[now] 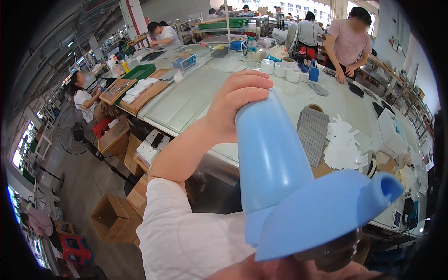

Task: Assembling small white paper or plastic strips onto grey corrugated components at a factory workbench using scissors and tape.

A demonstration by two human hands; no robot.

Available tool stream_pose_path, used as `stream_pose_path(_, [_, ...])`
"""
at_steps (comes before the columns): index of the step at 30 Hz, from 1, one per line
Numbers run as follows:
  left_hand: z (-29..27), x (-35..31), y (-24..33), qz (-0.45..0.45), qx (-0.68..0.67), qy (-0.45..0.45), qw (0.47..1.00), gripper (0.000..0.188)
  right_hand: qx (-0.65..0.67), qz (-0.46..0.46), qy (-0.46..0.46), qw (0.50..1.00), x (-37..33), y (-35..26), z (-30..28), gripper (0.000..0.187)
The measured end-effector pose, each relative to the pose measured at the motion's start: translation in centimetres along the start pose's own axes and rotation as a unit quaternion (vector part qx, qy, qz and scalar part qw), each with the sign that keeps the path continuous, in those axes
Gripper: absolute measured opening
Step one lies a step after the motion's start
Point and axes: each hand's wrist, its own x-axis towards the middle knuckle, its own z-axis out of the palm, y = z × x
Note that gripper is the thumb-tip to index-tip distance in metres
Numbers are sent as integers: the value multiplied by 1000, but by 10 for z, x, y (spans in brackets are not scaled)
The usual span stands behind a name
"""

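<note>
A light blue drinking bottle (pixel 275 149) is held up close to me, tilted, its base end raised and its wide blue lid (pixel 326 210) lower and nearer. A loop-shaped end sticks out of the lid at the right, and a dark rounded part (pixel 333 252) shows under it. My left hand (pixel 240 100) is closed round the raised base end, fingers curled over it. The bent left arm comes from a white sleeve. I see nothing of my right hand.
A large worktable (pixel 186 102) spreads ahead, with a grey ribbed sheet (pixel 312 133), white paper pieces (pixel 343 144), white rolls (pixel 293 75) and a green tray (pixel 141 71). A person (pixel 350 42) works at the far right. Cardboard boxes (pixel 112 219) and a standing fan (pixel 77 130) are left.
</note>
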Motion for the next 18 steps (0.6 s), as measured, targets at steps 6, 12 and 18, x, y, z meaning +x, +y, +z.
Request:
stream_pose_path(6, [1, 0, 0, -4, -5, -2, 1000, 57, -12, -6, 3, 1000, 1, 1, 0, 13])
stream_pose_path(12, [-1, -1, -1, -6, -2, -4, 1000, 57, -10, -3, 1, 1000, 2, -5, -2, 13])
stream_pose_path(18, [-2, 1, -2, -6, 3, -7, 1000, 56, -8, -9, 3, 1000, 1, 1, 1, 13])
